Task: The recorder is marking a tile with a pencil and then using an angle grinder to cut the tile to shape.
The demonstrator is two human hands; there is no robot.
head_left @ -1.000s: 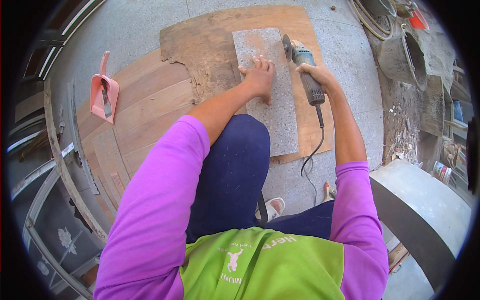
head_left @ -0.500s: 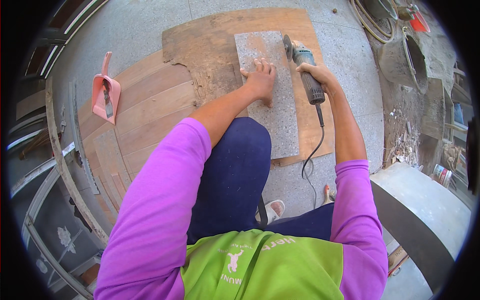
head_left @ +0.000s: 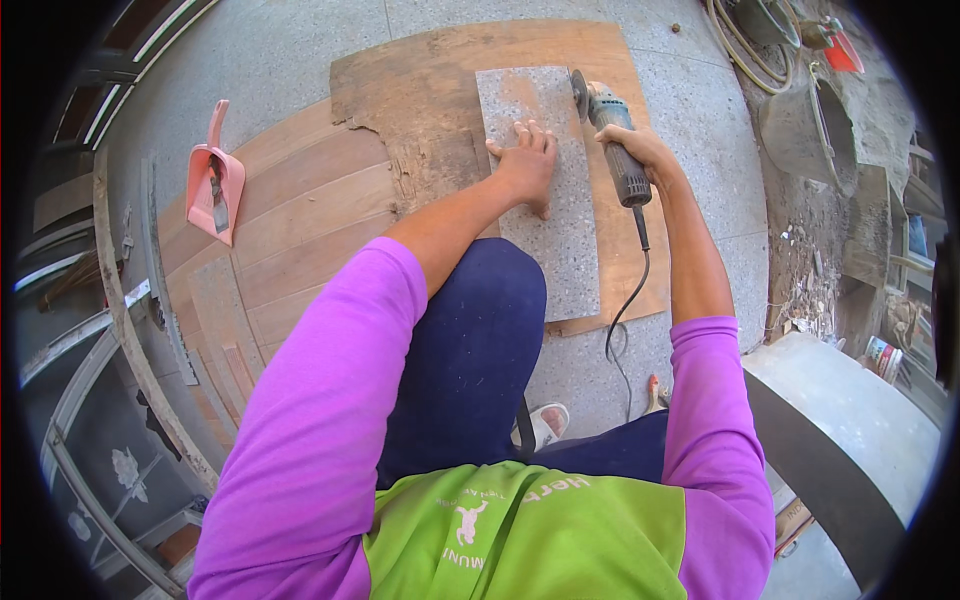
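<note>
A long grey speckled stone slab (head_left: 565, 250) lies on a worn plywood sheet (head_left: 420, 70). My left hand (head_left: 527, 168) presses on the slab with its fingers spread, and my left knee is close beside it. In my right hand (head_left: 643, 150) is an angle grinder (head_left: 625, 165), gripped round its dark body. The grinder's disc (head_left: 580, 95) is at the slab's right edge, near its far end; whether it touches the stone I cannot tell. A black cord (head_left: 630, 300) trails from the grinder toward me.
A pink dustpan (head_left: 215, 190) with a trowel-like tool in it is on the left, by wooden planks (head_left: 290, 210). To the right are a grey bucket (head_left: 800, 125), a hose (head_left: 750, 60) and rubble. A pale curved-looking bench (head_left: 840, 390) stands at my right elbow.
The whole view has shifted very slightly. My hands, the slab and the grinder keep nearly the same places relative to each other.
</note>
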